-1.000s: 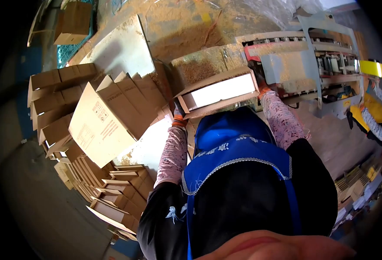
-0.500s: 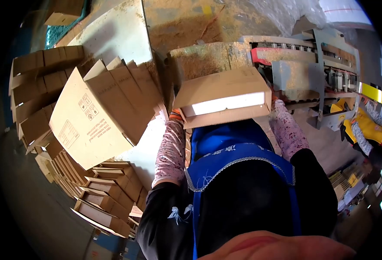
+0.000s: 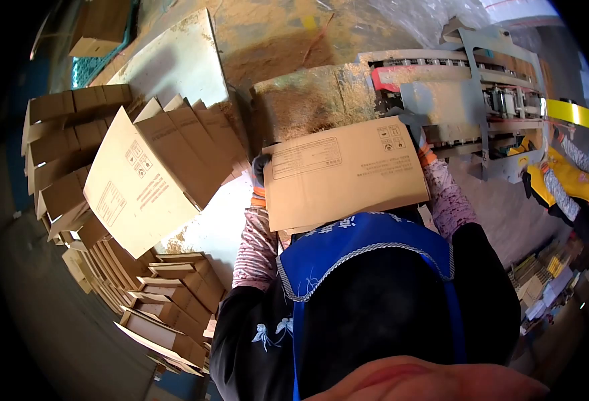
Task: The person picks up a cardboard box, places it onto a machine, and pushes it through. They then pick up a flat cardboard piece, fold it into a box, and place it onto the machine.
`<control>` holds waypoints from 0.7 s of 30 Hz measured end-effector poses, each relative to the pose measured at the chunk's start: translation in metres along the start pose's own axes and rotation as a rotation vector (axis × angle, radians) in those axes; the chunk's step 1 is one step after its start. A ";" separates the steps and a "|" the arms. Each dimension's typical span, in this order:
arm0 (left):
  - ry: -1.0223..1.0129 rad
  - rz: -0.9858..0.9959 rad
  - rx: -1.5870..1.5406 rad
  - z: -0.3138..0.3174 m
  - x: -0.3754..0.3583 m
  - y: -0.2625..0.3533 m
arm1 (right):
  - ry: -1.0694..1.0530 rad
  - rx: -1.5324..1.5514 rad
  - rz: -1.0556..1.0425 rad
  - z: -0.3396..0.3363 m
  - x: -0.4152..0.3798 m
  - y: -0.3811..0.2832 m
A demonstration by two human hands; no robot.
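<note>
A brown cardboard box (image 3: pixel 348 177) is held in front of my blue apron, its printed broad face turned up. My left hand (image 3: pixel 261 174), in a dark glove with an orange cuff, grips the box's left edge. On the opposite side my right hand (image 3: pixel 418 134), gloved the same way, is closed around the upper right corner. Part of the fingers of both hands is hidden behind the box. To the left of it stands a large open carton (image 3: pixel 140 180) with several cardboard pieces upright in it, on a pale table (image 3: pixel 231 214).
Stacked boxes (image 3: pixel 174 301) stand at the lower left, with more cartons (image 3: pixel 74 134) behind. A roller machine (image 3: pixel 501 100) is at the right, beside a worn, dusty block (image 3: pixel 308 100). A co-worker in a yellow apron (image 3: pixel 568 194) is at the far right.
The box has tilted: its side with the white strip faced me before, and its printed broad face shows now. Both hands stay on its sides, and the box sits slightly lower in view.
</note>
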State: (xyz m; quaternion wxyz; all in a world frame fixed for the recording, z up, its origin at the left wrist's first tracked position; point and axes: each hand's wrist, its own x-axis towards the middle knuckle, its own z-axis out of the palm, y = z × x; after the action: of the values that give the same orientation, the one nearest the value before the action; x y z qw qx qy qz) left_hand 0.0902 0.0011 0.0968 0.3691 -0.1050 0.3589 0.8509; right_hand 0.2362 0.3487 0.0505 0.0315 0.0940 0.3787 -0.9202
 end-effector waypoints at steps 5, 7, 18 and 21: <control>0.032 0.015 0.033 0.001 -0.009 -0.010 | 0.332 -0.363 -0.084 0.012 -0.010 0.024; 0.055 0.014 0.064 -0.011 -0.002 -0.018 | 0.611 -0.534 -0.111 0.016 -0.012 0.038; 0.186 -0.256 0.212 -0.198 0.146 -0.068 | 0.567 -0.531 0.005 -0.067 0.027 0.067; 0.191 -0.286 0.195 -0.211 0.166 -0.077 | 0.589 -0.451 -0.061 -0.058 0.014 0.070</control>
State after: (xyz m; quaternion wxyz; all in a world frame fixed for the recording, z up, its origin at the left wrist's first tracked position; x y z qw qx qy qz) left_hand 0.0095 -0.0162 -0.1699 0.4589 -0.1990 0.4543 0.7371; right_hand 0.2404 0.3400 -0.0405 -0.0863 0.3339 0.5676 -0.7476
